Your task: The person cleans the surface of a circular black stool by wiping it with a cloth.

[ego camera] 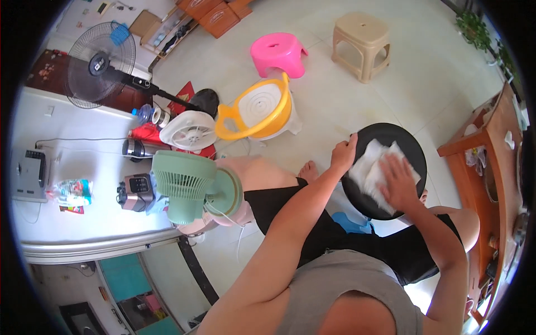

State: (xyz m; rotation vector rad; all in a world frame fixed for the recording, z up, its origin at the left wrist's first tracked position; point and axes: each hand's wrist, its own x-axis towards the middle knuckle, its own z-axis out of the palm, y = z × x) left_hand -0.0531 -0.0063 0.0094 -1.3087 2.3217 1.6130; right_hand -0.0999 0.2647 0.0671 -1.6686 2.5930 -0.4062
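A round black pan [412, 146] is tilted in front of me, above my lap and between my legs. My left hand [345, 151] grips its rim on the left side. Inside the pan lies a crumpled white cloth [370, 161]. My right hand [395, 180] rests flat on the cloth with its fingers spread, slightly blurred, pressing it against the pan's surface. No handle is visible on the pan. Part of a blue plastic thing [351, 222] shows below the pan, mostly hidden by my shorts.
A green fan [184, 180] stands close on my left, with a white fan [190, 130] beyond it. Ahead are a yellow child's potty seat [282, 115], a pink stool [276, 52] and a beige stool [362, 31]. A wooden cabinet [481, 163] stands to the right.
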